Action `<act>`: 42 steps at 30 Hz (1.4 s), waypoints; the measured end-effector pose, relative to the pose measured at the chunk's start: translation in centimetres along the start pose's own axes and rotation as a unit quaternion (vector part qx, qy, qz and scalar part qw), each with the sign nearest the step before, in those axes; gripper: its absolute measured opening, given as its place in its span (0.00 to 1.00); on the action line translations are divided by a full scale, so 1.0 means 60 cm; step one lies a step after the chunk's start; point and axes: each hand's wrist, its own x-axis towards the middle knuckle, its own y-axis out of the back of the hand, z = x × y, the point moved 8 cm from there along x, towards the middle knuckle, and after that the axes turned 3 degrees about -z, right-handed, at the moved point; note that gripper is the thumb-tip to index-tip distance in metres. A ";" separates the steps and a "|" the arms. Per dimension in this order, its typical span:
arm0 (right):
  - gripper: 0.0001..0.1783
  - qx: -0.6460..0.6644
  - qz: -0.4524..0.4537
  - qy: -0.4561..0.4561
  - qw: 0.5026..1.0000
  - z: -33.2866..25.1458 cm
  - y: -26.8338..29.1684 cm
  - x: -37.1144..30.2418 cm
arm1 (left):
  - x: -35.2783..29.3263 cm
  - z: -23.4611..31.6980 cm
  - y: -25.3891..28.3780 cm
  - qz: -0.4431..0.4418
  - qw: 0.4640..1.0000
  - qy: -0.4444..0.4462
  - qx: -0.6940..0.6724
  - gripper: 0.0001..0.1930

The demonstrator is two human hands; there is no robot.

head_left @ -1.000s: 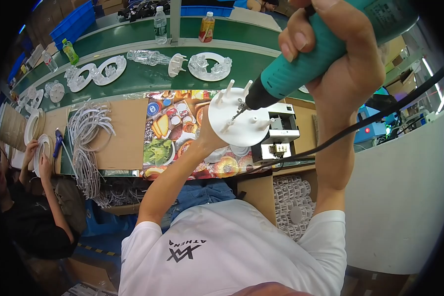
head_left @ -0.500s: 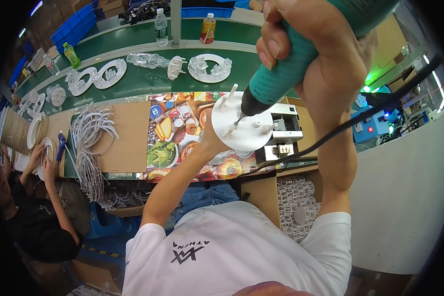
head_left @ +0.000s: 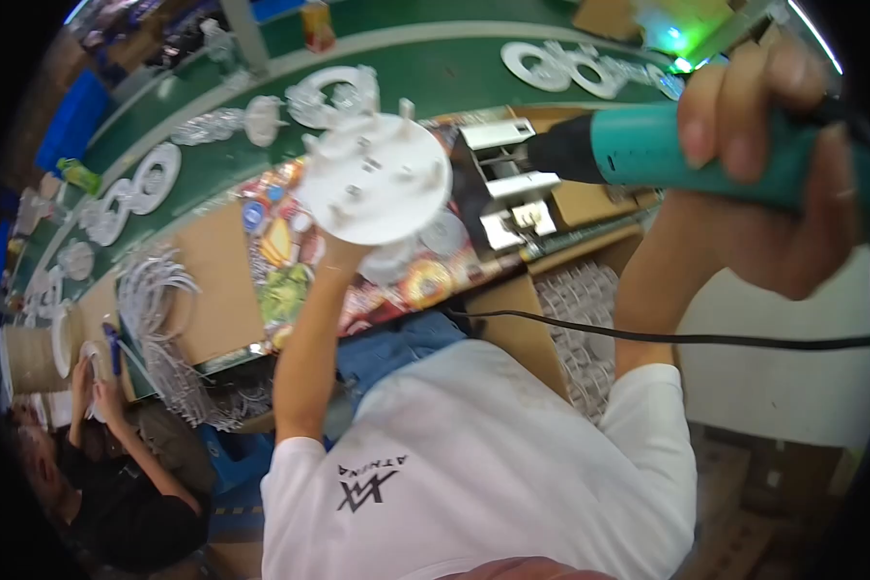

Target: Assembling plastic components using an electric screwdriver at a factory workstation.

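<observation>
My left hand [head_left: 343, 253] holds up a round white plastic disc [head_left: 382, 198] with several short pegs standing on its top face. The fingers are hidden beneath the disc. My right hand [head_left: 792, 237], blurred by motion, grips a teal electric screwdriver [head_left: 647, 145]. The driver lies nearly level, its black nose pointing left at a metal screw feeder [head_left: 512, 179] on the bench. Whether the bit touches the feeder cannot be made out. Under the disc, more pale round parts [head_left: 442, 234] lie on a food-print mat [head_left: 357, 300].
A black cable [head_left: 667, 338] crosses below my right arm. White ring parts with clear pieces [head_left: 333, 97] line the green bench [head_left: 425, 72]. A bundle of pale tubes [head_left: 155, 300] hangs over the left edge. At far left, a co-worker's hands [head_left: 97, 391] hold a ring. An open box [head_left: 580, 319] contains white parts.
The screwdriver has left the disc and swung right, from pointing down to lying nearly level by the screw feeder. The whole view has turned; the disc now appears further left.
</observation>
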 end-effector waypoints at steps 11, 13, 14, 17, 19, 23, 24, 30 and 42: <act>0.29 -0.246 0.299 -0.108 0.916 0.186 0.078 -0.320 | -0.025 0.047 -0.044 0.108 0.991 0.082 0.020 0.38; 0.29 -0.236 0.261 -0.110 0.930 0.215 0.077 -0.303 | 0.002 -0.011 -0.061 0.117 0.953 0.103 -0.259 0.37; 0.29 -0.105 0.281 -0.084 0.950 0.238 0.054 -0.286 | 0.008 -0.016 -0.058 0.119 0.952 0.114 -0.258 0.37; 0.29 -0.130 0.292 -0.081 0.944 0.234 0.073 -0.304 | -0.002 0.042 -0.024 0.202 0.975 -0.075 0.062 0.40; 0.30 -0.114 0.294 -0.082 0.945 0.243 0.066 -0.300 | -0.012 0.062 -0.023 0.215 0.972 -0.075 0.066 0.41; 0.29 -0.085 0.310 -0.106 0.941 0.265 0.070 -0.303 | -0.023 0.066 -0.022 0.249 0.962 -0.087 0.069 0.45; 0.29 -0.084 0.307 -0.109 0.942 0.268 0.072 -0.309 | -0.026 0.066 -0.022 0.256 0.960 -0.090 0.069 0.45; 0.27 -0.083 0.292 -0.106 0.947 0.272 0.064 -0.316 | -0.022 0.058 -0.022 0.287 0.951 -0.092 0.069 0.51; 0.26 -0.004 0.305 -0.081 0.949 0.147 0.041 -0.200 | 0.023 0.000 -0.097 0.227 0.969 0.001 -0.100 0.41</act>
